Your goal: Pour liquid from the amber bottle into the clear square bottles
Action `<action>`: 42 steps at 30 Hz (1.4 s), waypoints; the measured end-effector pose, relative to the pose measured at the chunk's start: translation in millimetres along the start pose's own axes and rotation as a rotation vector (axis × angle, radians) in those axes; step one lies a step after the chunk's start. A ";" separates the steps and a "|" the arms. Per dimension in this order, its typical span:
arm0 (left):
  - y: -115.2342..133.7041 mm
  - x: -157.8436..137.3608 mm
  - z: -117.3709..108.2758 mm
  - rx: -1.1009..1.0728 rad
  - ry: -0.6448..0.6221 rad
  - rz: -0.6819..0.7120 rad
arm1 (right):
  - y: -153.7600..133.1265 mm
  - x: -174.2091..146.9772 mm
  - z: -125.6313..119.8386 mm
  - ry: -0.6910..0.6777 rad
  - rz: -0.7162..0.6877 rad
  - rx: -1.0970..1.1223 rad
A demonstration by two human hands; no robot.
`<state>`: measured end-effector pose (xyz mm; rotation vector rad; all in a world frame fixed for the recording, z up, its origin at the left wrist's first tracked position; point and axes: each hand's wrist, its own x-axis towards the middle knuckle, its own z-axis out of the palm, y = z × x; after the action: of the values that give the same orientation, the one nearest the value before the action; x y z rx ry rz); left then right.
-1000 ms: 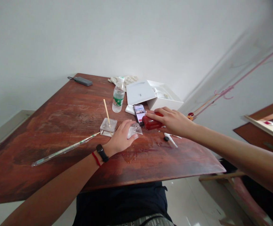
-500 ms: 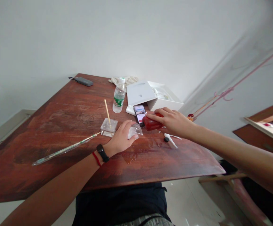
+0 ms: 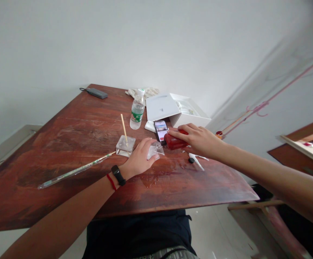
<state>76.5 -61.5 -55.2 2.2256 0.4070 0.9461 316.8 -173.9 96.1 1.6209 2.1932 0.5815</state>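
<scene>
My left hand (image 3: 137, 158) curls round a small clear plastic container (image 3: 152, 150) just above the table. In my right hand (image 3: 198, 139) is a red bottle (image 3: 174, 141), tipped on its side with its dark neck pointing left at the container's opening. Whether liquid is flowing cannot be made out. Left of my left hand stands a clear square block or container (image 3: 124, 146) with a wooden stick (image 3: 124, 126) upright in it. Liquid (image 3: 151, 181) is spilled on the table in front of my hands.
Behind my hands are a phone (image 3: 161, 128), a water bottle (image 3: 137, 113), an open white box (image 3: 192, 118) and a cloth (image 3: 151, 91). A white piece with a black cap (image 3: 191, 160) lies right. A wrapped stick (image 3: 75, 171) lies left, a grey device (image 3: 98, 93) far back.
</scene>
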 end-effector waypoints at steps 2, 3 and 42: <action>-0.1 -0.2 0.1 -0.002 0.000 -0.001 | 0.5 -0.2 0.4 0.012 -0.011 -0.006; -0.2 -0.4 0.1 -0.003 -0.001 -0.001 | 0.7 -0.2 0.7 0.019 -0.016 -0.010; 1.7 -0.1 -0.1 -0.005 0.011 0.001 | 0.2 5.7 -6.7 0.047 -0.061 -0.085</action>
<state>76.4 -62.7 -54.0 2.2170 0.4078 0.9600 312.0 -169.1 101.7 1.5066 2.2111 0.6924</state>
